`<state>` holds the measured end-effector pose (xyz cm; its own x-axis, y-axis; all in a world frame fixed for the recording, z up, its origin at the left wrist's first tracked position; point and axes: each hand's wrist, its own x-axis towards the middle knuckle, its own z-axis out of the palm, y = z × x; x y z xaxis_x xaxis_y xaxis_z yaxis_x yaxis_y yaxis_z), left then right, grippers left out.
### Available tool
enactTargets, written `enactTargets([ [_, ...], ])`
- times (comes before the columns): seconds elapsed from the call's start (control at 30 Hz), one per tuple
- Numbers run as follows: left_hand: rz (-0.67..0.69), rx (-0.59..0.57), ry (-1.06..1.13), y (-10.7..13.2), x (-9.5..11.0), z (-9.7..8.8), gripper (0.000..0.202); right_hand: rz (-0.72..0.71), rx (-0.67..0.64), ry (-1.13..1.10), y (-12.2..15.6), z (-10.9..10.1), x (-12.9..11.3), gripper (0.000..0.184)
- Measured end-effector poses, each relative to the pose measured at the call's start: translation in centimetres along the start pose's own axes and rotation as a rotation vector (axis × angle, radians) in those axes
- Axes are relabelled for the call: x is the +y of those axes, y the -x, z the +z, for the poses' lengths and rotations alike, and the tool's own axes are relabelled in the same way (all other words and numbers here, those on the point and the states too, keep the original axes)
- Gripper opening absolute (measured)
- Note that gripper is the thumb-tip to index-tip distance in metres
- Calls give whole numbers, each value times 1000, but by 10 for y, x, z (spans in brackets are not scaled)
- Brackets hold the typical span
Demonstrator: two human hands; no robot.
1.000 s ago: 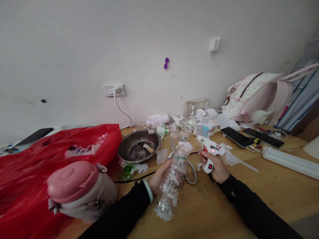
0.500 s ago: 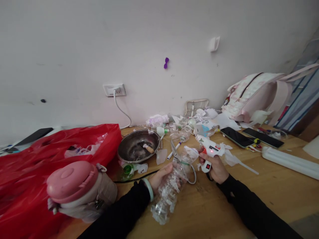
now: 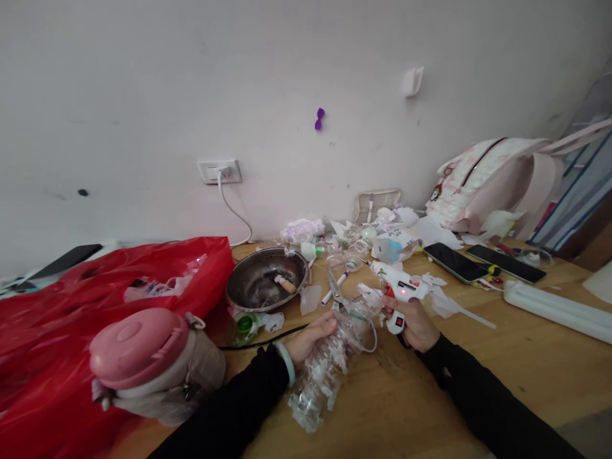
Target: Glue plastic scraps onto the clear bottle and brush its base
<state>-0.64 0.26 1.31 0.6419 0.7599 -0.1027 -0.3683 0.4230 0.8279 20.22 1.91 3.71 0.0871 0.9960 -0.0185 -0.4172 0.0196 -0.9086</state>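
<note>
My left hand (image 3: 313, 336) is wrapped round a clear plastic bottle (image 3: 325, 376) with ragged white scraps stuck on it. The bottle lies tilted, its far end up towards the right and its near end low at the front. In my right hand (image 3: 417, 324) is a white hot glue gun (image 3: 400, 284) with a lit red light and a red switch on its handle. Its nozzle points up and left, beyond the bottle's far end. Scissors (image 3: 336, 292) and a marker pen (image 3: 335, 288) lie just past the bottle.
A metal bowl (image 3: 268, 254) with a wooden-handled tool stands left of centre. Further left are a pink-lidded jug (image 3: 141, 347) and a red plastic bag (image 3: 43, 331). Plastic and paper scraps (image 3: 354, 248) lie along the wall. Two phones (image 3: 454, 262), a white bar (image 3: 557, 312) and a backpack (image 3: 497, 185) are right.
The glue gun has shifted very slightly left in my right hand. My left hand and the bottle are nearly where they were, with only a small tilt of the bottle.
</note>
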Motion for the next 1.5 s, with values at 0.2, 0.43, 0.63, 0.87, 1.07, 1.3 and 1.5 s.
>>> enactTargets([
  [0.2, 24, 7, -14, 0, 1, 4, 37, 57, -3, 31, -2, -5, 2, 35],
  [0.43, 15, 6, -30, -3, 1, 5, 36, 75, 3, 67, -1, -4, -1, 37],
  [0.63, 11, 30, -25, -2, 0, 3, 36, 78, 8, 73, -1, -4, 1, 38],
  [0.87, -12, 33, -26, -3, -2, 0, 38, 79, 21, 85, -2, -5, 4, 35],
  [1.07, -19, 52, -41, -3, -4, -1, 42, 73, 0, 84, -1, -6, 1, 35],
  [1.3, -29, 45, -49, -4, -6, -2, 48, 63, -29, 85, -4, -11, 2, 31],
  [1.5, -2, 23, -37, -4, -6, -2, 44, 76, -28, 126, -3, -10, -1, 33],
])
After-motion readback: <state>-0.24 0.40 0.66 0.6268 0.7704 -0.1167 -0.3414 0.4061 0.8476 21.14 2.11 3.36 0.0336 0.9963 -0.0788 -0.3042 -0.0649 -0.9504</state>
